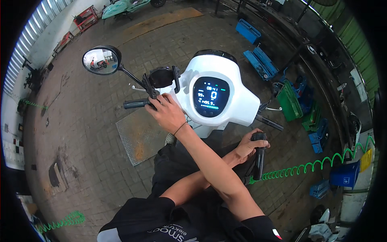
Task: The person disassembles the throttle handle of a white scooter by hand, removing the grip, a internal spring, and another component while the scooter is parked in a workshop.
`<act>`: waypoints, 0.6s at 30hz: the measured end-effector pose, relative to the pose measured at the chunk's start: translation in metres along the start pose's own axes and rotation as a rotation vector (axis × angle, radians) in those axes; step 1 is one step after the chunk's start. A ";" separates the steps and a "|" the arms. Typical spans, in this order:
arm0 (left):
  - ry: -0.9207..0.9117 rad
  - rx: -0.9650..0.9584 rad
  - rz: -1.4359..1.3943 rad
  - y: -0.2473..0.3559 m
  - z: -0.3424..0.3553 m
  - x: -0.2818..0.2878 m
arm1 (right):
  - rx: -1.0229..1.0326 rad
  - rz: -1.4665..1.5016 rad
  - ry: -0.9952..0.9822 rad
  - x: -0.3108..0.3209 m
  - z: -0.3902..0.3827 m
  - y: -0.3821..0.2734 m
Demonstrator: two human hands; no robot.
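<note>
My forearms cross, the right one above the left. My right hand (pixel 167 114) reaches to the left side of the white electric scooter's front (pixel 248 105). Its fingers are bent against the lower end of a black phone holder (pixel 150 85), beside the left handlebar grip (pixel 136 104); the fingertips are partly hidden. My left hand (pixel 249 146), at the right, is closed around a black tool with a tubular handle (pixel 260 163), thumb across its upper part. The end of a green coiled hose (pixel 308 166) meets the tool's lower end. The scooter's display (pixel 211 97) is lit.
A round mirror (pixel 101 59) sticks out at the left. The right handlebar grip (pixel 270 123) is just beyond my left hand. Blue toolboxes (pixel 260 63) and green crates (pixel 289 101) line the right side. A metal plate (pixel 139 137) lies on the brick floor.
</note>
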State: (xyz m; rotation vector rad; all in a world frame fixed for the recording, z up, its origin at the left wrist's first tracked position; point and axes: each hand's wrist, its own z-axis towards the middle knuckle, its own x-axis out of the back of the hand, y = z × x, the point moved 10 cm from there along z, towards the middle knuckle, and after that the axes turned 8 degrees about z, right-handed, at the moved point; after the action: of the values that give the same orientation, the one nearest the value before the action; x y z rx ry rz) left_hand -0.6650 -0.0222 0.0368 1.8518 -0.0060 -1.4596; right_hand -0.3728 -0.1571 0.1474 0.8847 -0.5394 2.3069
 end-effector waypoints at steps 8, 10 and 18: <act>-0.003 -0.004 -0.019 -0.003 0.000 0.001 | -0.048 0.017 -0.044 -0.009 -0.003 0.000; -0.002 -0.007 -0.014 -0.001 -0.001 0.000 | -0.079 0.056 -0.044 -0.010 -0.002 0.003; -0.018 -0.003 -0.038 0.003 0.004 0.000 | -0.054 0.003 -0.068 -0.014 -0.001 0.008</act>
State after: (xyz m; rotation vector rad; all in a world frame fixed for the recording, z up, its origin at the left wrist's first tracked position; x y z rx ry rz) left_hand -0.6673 -0.0267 0.0384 1.8453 0.0228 -1.5010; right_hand -0.3697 -0.1683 0.1357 0.9393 -0.6297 2.2607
